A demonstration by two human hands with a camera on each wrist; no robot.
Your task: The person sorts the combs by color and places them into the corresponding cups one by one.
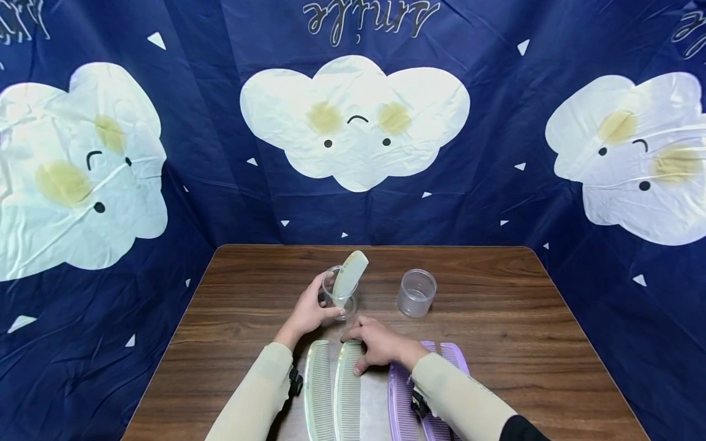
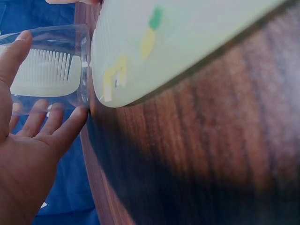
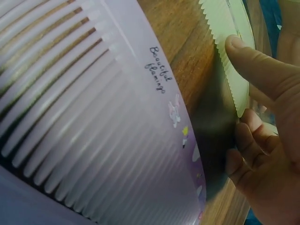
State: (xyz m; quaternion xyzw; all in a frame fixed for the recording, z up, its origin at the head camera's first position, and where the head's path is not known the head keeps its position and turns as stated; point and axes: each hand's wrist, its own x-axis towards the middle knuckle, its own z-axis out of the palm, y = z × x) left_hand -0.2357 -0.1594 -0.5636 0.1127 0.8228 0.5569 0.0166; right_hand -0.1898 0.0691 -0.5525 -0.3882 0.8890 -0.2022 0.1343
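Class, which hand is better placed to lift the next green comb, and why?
The right hand, probably: it touches a green comb, while the left hand holds a clear cup with another comb inside.

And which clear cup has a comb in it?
The left cup, gripped by the left hand: a pale comb pokes out. The right cup has none.

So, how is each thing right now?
Left cup: held, not empty
Comb in it: leaning, poking out
Right cup: standing, empty
Left green comb: lying flat
Right green comb: held at one end
Purple combs: lying, partly hidden
Left grip: around left cup
Right grip: holding right green comb
Blue cloth: hanging, creased
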